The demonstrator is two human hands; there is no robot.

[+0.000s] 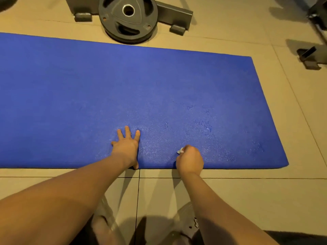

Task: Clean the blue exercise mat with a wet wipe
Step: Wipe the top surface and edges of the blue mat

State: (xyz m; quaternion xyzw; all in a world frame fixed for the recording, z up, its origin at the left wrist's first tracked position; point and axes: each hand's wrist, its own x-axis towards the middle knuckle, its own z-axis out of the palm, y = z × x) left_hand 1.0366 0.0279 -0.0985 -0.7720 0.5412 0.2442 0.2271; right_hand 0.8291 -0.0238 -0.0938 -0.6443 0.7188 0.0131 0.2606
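Note:
The blue exercise mat [123, 89] lies flat on the tiled floor and runs off the left edge of the view. My left hand [126, 147] rests flat on the mat near its front edge, fingers spread and straight. To its right, my right hand [190, 160] is curled round a small white wet wipe [180, 150]; only a crumpled corner of the wipe shows at the fingers. That hand sits on the mat close to the front edge. Damp streaks glisten on the mat's right part [205, 124].
A dark weight plate [128, 18] leans against a metal rack base [174, 14] just beyond the mat's far edge. Another metal foot [308, 56] stands at the far right. My sandalled feet [184, 221] are on the beige tiles below the mat.

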